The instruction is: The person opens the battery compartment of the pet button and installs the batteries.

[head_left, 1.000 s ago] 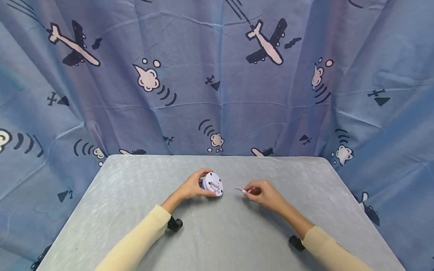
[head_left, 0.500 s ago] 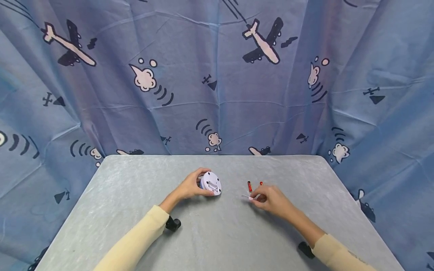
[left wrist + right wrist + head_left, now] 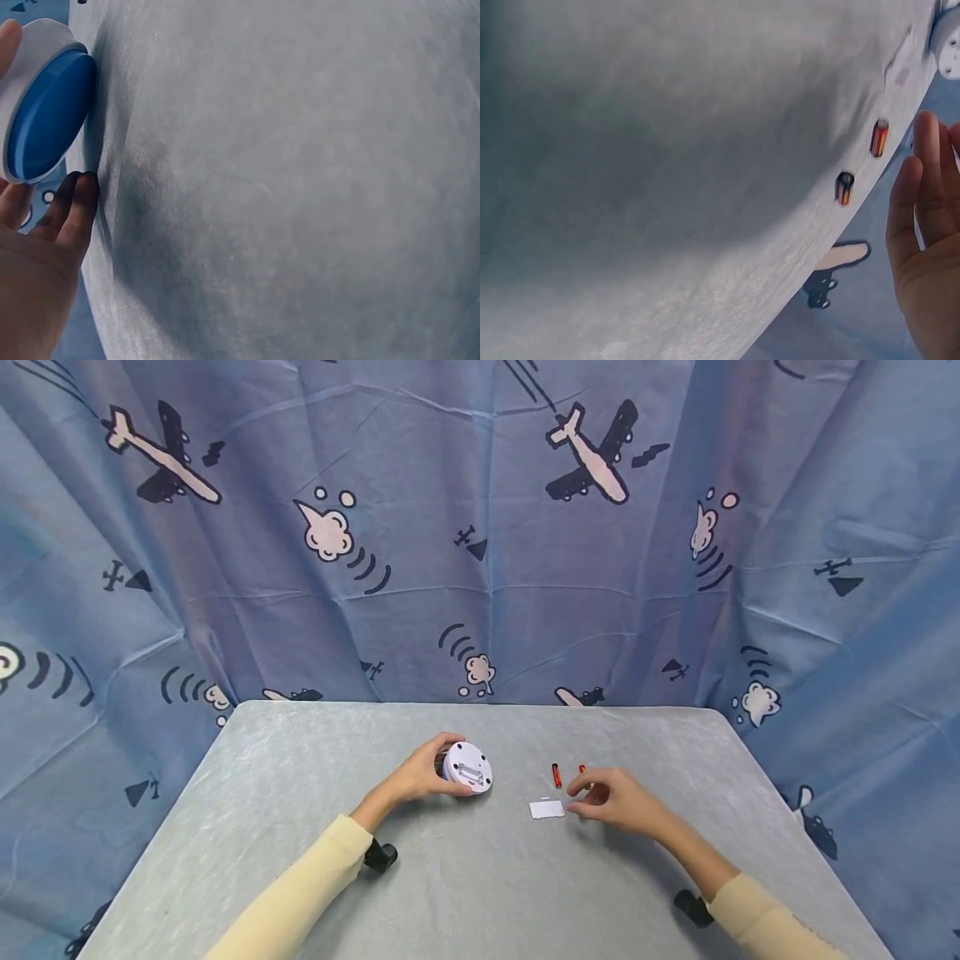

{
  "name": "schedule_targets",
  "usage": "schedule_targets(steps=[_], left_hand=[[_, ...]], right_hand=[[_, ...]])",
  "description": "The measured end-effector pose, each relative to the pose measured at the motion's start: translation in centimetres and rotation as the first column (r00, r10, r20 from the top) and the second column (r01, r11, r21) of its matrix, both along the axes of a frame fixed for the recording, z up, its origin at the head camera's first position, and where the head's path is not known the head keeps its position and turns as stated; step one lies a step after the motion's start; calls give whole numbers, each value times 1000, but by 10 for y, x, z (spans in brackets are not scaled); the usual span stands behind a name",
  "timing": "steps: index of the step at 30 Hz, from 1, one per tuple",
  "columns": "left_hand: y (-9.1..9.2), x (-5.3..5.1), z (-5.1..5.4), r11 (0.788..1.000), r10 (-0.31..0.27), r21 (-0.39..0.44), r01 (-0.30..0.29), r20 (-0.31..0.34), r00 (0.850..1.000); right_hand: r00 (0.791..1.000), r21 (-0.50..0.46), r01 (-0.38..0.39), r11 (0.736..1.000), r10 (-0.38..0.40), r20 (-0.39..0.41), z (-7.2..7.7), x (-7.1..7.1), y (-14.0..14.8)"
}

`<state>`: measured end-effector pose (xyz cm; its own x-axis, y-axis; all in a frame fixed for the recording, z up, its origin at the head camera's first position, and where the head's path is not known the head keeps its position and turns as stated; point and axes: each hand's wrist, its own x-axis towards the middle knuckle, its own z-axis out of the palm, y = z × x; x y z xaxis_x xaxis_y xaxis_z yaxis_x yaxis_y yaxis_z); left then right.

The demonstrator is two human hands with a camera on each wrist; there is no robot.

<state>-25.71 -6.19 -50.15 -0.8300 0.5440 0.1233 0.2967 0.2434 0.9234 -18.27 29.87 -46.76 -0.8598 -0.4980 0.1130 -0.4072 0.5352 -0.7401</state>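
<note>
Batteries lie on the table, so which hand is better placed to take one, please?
Probably the right hand: it appears empty and nearer the batteries, while the left hand grips the round device.

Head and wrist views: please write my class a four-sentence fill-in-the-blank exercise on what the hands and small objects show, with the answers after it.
1. The left hand holds a round device whose side facing the head camera is mainly ____.
2. In the left-wrist view, the device's domed face is ____.
3. The number of batteries visible on the table is ____.
4. The right hand, near a flat white piece, is holding ____.

Missing words: white; blue; two; nothing.
</note>
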Motion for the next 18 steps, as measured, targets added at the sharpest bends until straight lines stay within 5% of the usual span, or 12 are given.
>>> schedule_targets(steps=[10, 18], left_hand=[[-1, 1, 2, 1000, 8, -26, -9, -37, 999], [-2, 0, 0, 999, 11, -47, -12, -33, 999]], right_hand=[[994, 24, 113, 993, -113, -2, -4, -24, 11], [997, 72, 72, 995, -70, -28, -12, -38, 10]])
